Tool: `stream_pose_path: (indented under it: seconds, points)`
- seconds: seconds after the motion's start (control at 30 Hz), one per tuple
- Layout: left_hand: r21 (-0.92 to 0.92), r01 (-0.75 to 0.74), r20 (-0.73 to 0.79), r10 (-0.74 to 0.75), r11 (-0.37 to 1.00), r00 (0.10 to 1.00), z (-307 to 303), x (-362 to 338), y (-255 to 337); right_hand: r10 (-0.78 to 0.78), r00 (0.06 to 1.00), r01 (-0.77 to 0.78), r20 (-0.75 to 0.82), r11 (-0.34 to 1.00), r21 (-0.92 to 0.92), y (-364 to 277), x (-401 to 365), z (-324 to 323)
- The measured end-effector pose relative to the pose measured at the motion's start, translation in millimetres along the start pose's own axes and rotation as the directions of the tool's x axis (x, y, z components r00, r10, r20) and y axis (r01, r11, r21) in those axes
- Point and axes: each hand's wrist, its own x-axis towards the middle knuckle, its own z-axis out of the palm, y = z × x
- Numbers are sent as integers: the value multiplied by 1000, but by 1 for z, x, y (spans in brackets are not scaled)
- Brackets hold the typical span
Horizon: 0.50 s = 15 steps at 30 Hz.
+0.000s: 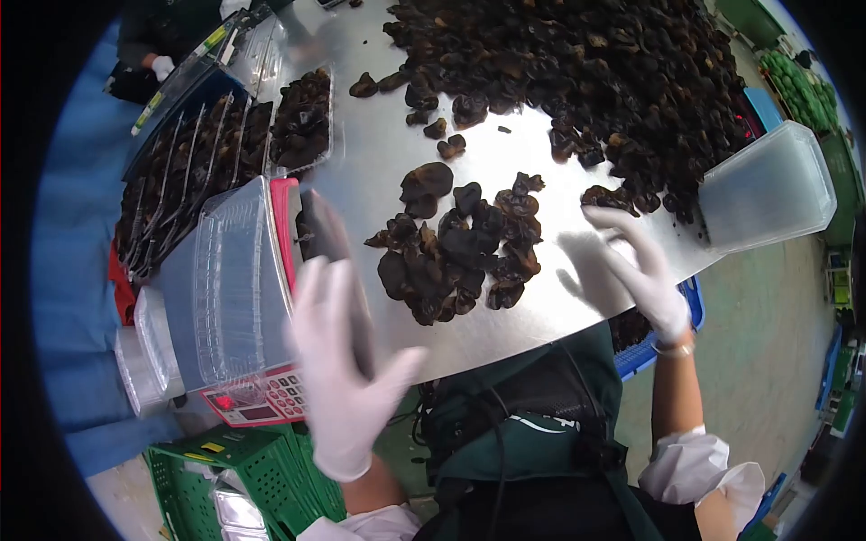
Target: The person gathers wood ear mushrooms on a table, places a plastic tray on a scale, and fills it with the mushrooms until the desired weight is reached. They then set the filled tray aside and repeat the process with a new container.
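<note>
My left hand (338, 379), in a white glove, is held up beside the red-rimmed weighing scale (284, 234). Its fingers are stretched out with the thumb apart, and nothing is in it. Over the right part of the metal table (559, 293) hovers my right hand (642, 279), also gloved, fingers apart and slightly bent, holding nothing that I can see. A small pile of dark wood ear mushrooms (460, 248) lies between the two hands. Just beyond my right fingertips are more wood ears (613, 197), at the edge of a large heap (577, 63).
Stacked clear plastic trays (230, 288) stand by the scale's keypad (284, 392). Filled trays (302, 122) sit at the left. A translucent tub (767, 189) lies tilted at the table's right edge. Below are a green crate (271, 478) and a blue basket (636, 359).
</note>
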Motion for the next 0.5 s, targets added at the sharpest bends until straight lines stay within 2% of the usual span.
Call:
stream_pose_path:
  seconds: [0.03, 0.1, 0.13, 0.2, 0.27, 0.33, 0.37, 0.4, 0.43, 0.5]
  points:
    - [67, -3, 130, -5, 998, 992, 17, 4, 3, -21, 1000, 21, 6, 1000, -1, 6, 18, 13]
    - [29, -25, 136, 20, 999, 991, 57, 8, -9, -250, 968, 228, -25, 919, -323, 5, 54, 31]
    - [54, 12, 129, -19, 998, 991, 70, 8, -15, -268, 962, 234, -46, 903, -361, 22, 68, 40]
    - [39, 66, 136, -71, 997, 988, 82, 11, -27, -233, 971, 232, 59, 845, -482, 25, 85, 51]
    - [82, 101, 166, -114, 991, 980, 81, 17, -30, -132, 958, 241, 253, 850, -469, 13, 82, 60]
    - [132, 141, 197, -166, 981, 966, 76, 26, -30, -92, 904, 287, 418, 855, -431, -8, 74, 62]
    - [82, 172, 311, -189, 982, 931, 70, 33, -27, -99, 880, 339, 465, 816, -468, -19, 71, 58]
    - [33, 208, 420, -202, 978, 885, 67, 37, -24, -102, 853, 393, 511, 771, -502, -26, 69, 55]
    - [14, 210, 418, -196, 978, 887, 67, 38, -23, -106, 851, 397, 514, 770, -500, -27, 69, 57]
    - [9, 204, 396, -191, 979, 898, 72, 39, -24, -18, 888, 353, 460, 668, -656, -26, 69, 59]
